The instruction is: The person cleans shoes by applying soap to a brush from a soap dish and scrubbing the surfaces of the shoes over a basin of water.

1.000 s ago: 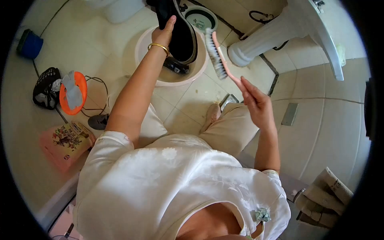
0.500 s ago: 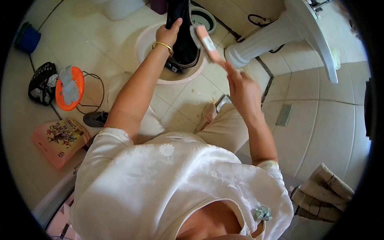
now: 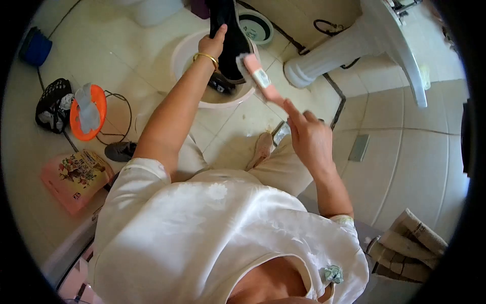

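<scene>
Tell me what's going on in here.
Someone is working on a black shoe with a brush. The left hand holds the shoe over a pale basin; the right hand grips the pink brush, its bristles right by the shoe's edge. Another dark item sits in the basin, too hidden to name surely.

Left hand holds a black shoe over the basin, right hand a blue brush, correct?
The brush is pink, not blue, as the head view shows; the right hand does hold it, and the left hand holds a black shoe over the basin.
</scene>
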The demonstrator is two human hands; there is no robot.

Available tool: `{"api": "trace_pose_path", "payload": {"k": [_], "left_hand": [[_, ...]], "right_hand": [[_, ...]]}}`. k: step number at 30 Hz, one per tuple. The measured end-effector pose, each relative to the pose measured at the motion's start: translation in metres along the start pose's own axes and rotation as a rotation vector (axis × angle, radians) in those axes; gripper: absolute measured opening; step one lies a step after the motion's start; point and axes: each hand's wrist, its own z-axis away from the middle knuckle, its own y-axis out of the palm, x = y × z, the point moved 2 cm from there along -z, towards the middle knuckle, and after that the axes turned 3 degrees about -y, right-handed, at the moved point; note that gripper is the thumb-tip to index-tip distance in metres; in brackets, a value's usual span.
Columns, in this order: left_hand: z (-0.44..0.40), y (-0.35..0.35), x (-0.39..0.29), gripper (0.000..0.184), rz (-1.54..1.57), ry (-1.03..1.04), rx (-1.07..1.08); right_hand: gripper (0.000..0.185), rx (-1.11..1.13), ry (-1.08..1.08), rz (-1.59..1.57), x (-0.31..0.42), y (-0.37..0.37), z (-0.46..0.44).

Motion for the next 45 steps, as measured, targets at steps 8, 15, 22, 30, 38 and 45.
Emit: {"api": "trace_pose_path", "payload": {"k": [8,15,22,30,38,45], "left_hand": [[0.005,0.004,0.0,0.074,-0.051,0.056,-0.016],[-0.001,0.013,0.011,0.078,-0.017,-0.043,0.114],[0.006,0.001,0.001,0.075,-0.076,-0.086,-0.112],[0.015,0.008,0.001,0.085,-0.16,-0.167,-0.046],[0.004,0.016,0.018,0.091,-0.171,-0.28,-0.001],[-0.014,0.013,0.026,0.09,-0.148,-0.366,-0.04]], "right_hand": [[0.034,-0.091,0.036,0.141,0.002,0.02,-0.016],[0.037,-0.218,0.045,0.106,-0.007,0.035,-0.039],[0.043,0.076,0.086,0.116,0.01,0.02,-0.001],[0.035,-0.115,0.127,0.067,-0.002,0.038,-0.025],[0.04,-0.194,0.141,0.07,-0.002,0.05,-0.025],[0.049,-0.018,0.12,0.052,0.015,0.043,0.009]]}}
